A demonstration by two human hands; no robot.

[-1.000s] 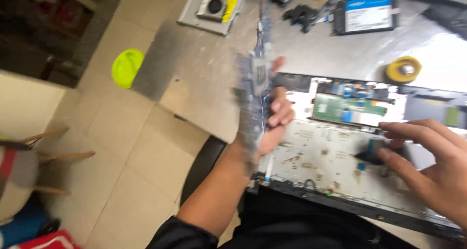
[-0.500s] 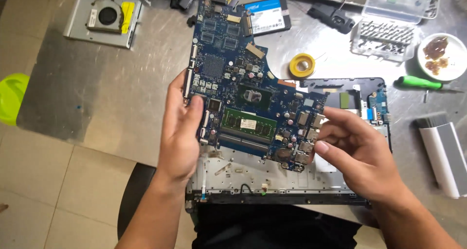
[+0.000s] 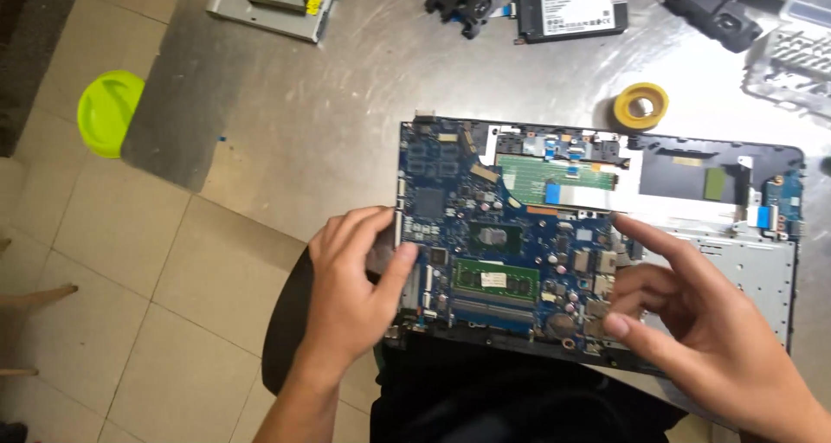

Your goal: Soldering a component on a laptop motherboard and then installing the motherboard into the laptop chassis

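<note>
One head-worn camera looks steeply down, close over the metal table (image 3: pixel 294 140) (near edge and floor included)

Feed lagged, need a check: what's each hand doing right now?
Left hand: gripping the left edge of the blue circuit board.
Right hand: fingers spread, fingertips on the board's right edge.
</note>
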